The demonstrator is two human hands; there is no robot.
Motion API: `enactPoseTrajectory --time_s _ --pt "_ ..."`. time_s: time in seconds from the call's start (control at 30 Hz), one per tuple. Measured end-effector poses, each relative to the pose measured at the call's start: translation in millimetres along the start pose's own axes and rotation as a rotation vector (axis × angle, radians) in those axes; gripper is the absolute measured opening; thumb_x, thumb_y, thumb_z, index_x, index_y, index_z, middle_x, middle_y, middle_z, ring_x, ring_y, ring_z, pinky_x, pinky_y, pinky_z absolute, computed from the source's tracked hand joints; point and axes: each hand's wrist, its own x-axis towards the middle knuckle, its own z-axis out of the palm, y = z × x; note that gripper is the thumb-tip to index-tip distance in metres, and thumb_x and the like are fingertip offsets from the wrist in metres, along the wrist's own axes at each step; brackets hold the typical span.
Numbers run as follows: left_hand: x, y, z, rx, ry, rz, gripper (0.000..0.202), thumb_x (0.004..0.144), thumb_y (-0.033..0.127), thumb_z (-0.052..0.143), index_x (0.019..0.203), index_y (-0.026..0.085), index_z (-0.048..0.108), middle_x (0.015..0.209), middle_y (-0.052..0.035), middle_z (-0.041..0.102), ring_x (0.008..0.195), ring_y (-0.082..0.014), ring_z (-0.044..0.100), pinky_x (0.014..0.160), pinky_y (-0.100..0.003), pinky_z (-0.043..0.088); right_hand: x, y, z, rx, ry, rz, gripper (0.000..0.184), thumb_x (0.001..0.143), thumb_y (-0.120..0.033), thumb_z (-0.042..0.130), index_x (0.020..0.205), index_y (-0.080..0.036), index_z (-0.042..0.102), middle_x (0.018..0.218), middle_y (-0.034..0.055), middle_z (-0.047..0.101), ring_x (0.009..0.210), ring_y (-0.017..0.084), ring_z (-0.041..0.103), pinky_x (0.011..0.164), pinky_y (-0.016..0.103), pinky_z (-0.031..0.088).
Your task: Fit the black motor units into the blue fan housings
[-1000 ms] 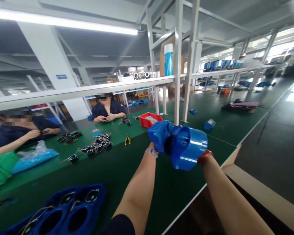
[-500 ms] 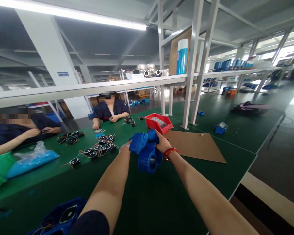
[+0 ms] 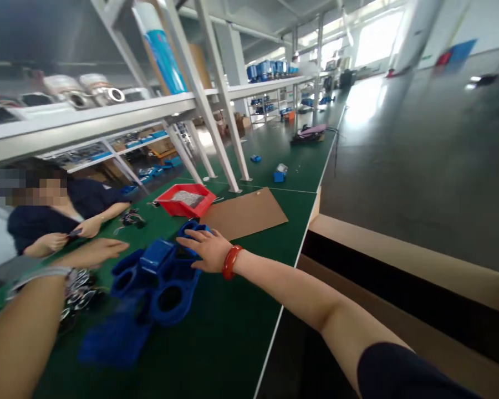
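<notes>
A cluster of blue plastic housings [image 3: 166,274] with round openings lies on the green table [image 3: 233,332]. My right hand [image 3: 205,249], with a red bangle on its wrist, rests flat on the top of the housings, fingers spread and open. My left hand [image 3: 97,252] reaches in from the left with its fingers stretched out, just left of the housings and holding nothing. Another blue piece [image 3: 112,338] lies blurred in front of the cluster.
A red tray [image 3: 170,208] of small metal parts and a flat cardboard sheet [image 3: 245,213] lie beyond the housings. A co-worker [image 3: 62,210] sits across the table. Small black fans [image 3: 77,282] lie left. White shelf posts [image 3: 216,111] rise behind; an open cardboard box [image 3: 399,260] stands right.
The view has swung right and down. The blue housing that both hands held in the air now lies on the table, with my right hand flat on it and my left hand off it.
</notes>
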Motion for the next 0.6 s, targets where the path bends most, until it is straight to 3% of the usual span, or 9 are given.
enactPoseTrajectory --time_s 0.07,0.13,0.2,0.27,0.37,0.43,0.5,0.6 --pt "24.5 40.8 -11.8 0.084 0.031 0.013 0.028 0.087 0.039 0.039 0.091 0.017 0.057 0.087 0.0044 0.066 0.108 -0.0209 0.058 0.097 -0.038 0.041 -46.5 26.7 -24.5 0.049 0.022 0.022 0.062 0.086 -0.032 0.064 0.14 -0.034 0.035 0.143 -0.0045 0.041 0.127 0.021 0.039 0.107 0.034 0.029" --pt "39.4 107.3 -13.0 0.217 0.031 0.122 0.033 0.083 0.042 0.046 0.102 0.018 0.06 0.105 0.0056 0.066 0.117 -0.0223 0.052 0.105 -0.033 0.034 -101.2 66.9 -46.8 0.093 0.027 0.111 0.046 0.09 -0.032 0.058 0.134 -0.029 0.046 0.127 -0.0022 0.056 0.114 0.017 0.052 0.097 0.025 0.039" --pt "39.2 194.9 -0.3 0.326 -0.033 0.354 0.043 0.083 0.048 0.048 0.116 0.023 0.059 0.119 0.0106 0.061 0.114 -0.0234 0.053 0.103 -0.032 0.036 -161.0 117.8 -64.0 0.114 0.02 0.282 0.029 0.091 -0.03 0.055 0.117 -0.021 0.06 0.108 0.0021 0.064 0.098 0.017 0.06 0.087 0.025 0.044" --pt "26.2 292.8 27.8 0.371 -0.107 0.647 0.048 0.086 0.055 0.043 0.126 0.029 0.053 0.128 0.0142 0.055 0.117 -0.0258 0.05 0.101 -0.034 0.037 -222.7 170.7 -73.5 0.123 -0.001 0.505 0.022 0.09 -0.026 0.05 0.1 -0.016 0.067 0.093 0.0063 0.067 0.086 0.02 0.062 0.081 0.029 0.046" --pt "3.5 429.9 97.1 0.462 -0.312 0.987 0.043 0.089 0.047 0.045 0.126 0.028 0.055 0.127 0.0035 0.057 0.116 -0.0268 0.052 0.102 -0.04 0.035 -309.1 230.9 -68.5 0.199 -0.106 0.796 0.016 0.081 -0.024 0.058 0.081 -0.014 0.07 0.073 0.0073 0.067 0.071 0.022 0.063 0.07 0.03 0.047" --pt "1.1 500.5 157.0 0.486 -0.446 1.067 0.033 0.085 0.04 0.055 0.112 0.024 0.065 0.115 -0.0023 0.065 0.108 -0.0273 0.058 0.097 -0.036 0.04 -354.1 248.4 -51.7 0.304 -0.166 0.91 0.021 0.08 -0.03 0.059 0.089 -0.014 0.071 0.077 0.0075 0.069 0.072 0.023 0.064 0.07 0.029 0.049" --pt "14.1 550.2 222.7 0.567 -0.629 0.975 0.026 0.08 0.034 0.063 0.098 0.016 0.069 0.104 -0.0118 0.067 0.103 -0.0317 0.059 0.094 -0.039 0.042 -383.7 249.3 -27.8 0.436 -0.196 0.945 0.035 0.083 -0.038 0.056 0.108 -0.016 0.068 0.095 0.0076 0.07 0.087 0.023 0.065 0.077 0.029 0.05" --pt "56.3 588.0 321.4 0.642 -0.754 0.869 0.02 0.082 0.03 0.065 0.093 0.013 0.067 0.103 -0.0128 0.065 0.103 -0.0297 0.059 0.093 -0.044 0.044 -403.3 240.4 10.3 0.62 -0.199 0.906 0.048 0.084 -0.044 0.057 0.127 -0.022 0.058 0.122 0.0053 0.061 0.109 0.024 0.058 0.092 0.028 0.045"
